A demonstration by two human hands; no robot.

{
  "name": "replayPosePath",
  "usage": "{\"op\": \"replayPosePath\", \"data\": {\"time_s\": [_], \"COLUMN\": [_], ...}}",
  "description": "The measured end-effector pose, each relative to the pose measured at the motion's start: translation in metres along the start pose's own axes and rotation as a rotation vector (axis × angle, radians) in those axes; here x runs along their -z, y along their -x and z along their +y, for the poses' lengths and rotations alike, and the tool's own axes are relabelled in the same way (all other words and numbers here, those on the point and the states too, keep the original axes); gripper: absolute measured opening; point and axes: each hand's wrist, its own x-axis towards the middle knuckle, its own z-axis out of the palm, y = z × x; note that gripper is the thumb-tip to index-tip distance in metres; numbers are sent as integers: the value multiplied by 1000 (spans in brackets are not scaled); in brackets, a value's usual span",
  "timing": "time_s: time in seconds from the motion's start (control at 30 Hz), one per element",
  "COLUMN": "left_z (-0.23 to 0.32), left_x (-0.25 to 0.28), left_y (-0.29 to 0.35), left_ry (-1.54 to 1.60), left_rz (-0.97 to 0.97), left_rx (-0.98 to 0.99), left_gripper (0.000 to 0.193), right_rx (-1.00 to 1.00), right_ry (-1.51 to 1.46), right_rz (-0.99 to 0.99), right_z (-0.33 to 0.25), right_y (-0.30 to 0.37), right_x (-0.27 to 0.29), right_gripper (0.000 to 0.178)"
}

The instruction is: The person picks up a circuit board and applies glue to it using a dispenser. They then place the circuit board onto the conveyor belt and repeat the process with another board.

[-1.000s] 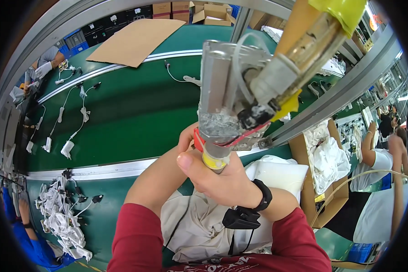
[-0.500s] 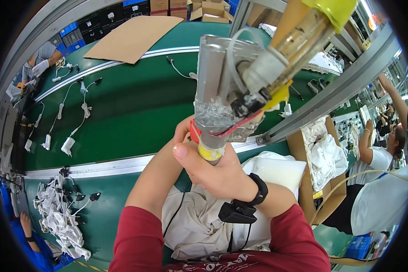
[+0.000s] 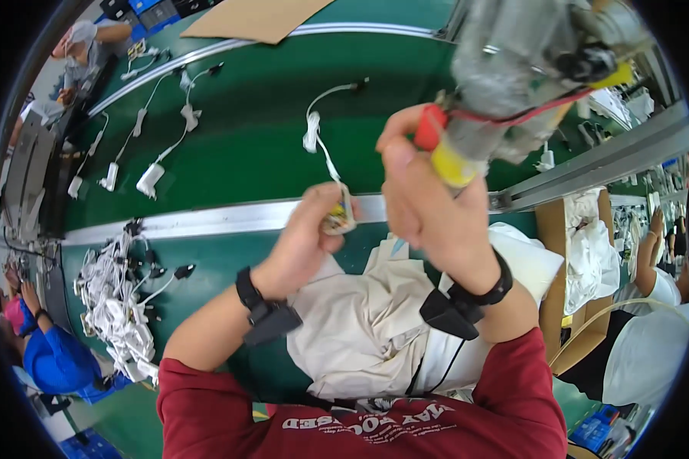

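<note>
My left hand [image 3: 302, 241] pinches an open white power adapter [image 3: 340, 218], its small circuit parts bared. The adapter's white cable [image 3: 312, 134] runs up onto the green belt, bundled, with a black plug at its far end. My right hand [image 3: 440, 203] is wrapped round a hanging glue gun [image 3: 494, 84]: a grimy grey, tape-wrapped body with a red trigger piece and a yellow band. Below that hand shows a pale blue tip [image 3: 398, 245], probably the gun's nozzle, to the right of the adapter and apart from it. The gun's handle is partly hidden by my fingers.
Several adapters with cables [image 3: 151, 180] lie on the belt [image 3: 245, 145] at left. Nearer is a heaped pile of adapters [image 3: 115, 298]. A metal rail [image 3: 245, 218] edges the belt. A carton with white bags [image 3: 551, 229] stands right; cardboard [image 3: 260, 19] lies beyond. Co-workers sit at both sides.
My left hand, earlier hidden behind the right hand and gun, now holds the open adapter at left. The right hand and gun have shifted up and right in the picture; the whole view has tilted.
</note>
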Motion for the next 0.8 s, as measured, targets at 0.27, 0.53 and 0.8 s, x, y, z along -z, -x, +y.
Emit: {"op": "replayPosePath", "data": {"time_s": [0.27,0.53,0.8], "left_z": [-43,-48,-46], "left_x": [-28,-20,-18], "left_y": [45,46,48], "left_ry": [-177,-146,-151], "left_rz": [-234,-275,-302], "left_rx": [21,16,17], "left_gripper": [35,40,42], "right_rx": [-1,52,71], "right_ry": [28,-11,12], "right_rz": [59,-22,-35], "right_z": [13,24,26], "right_y": [-8,-2,-1], "right_x": [-13,-18,-20], "right_gripper": [18,19,20]}}
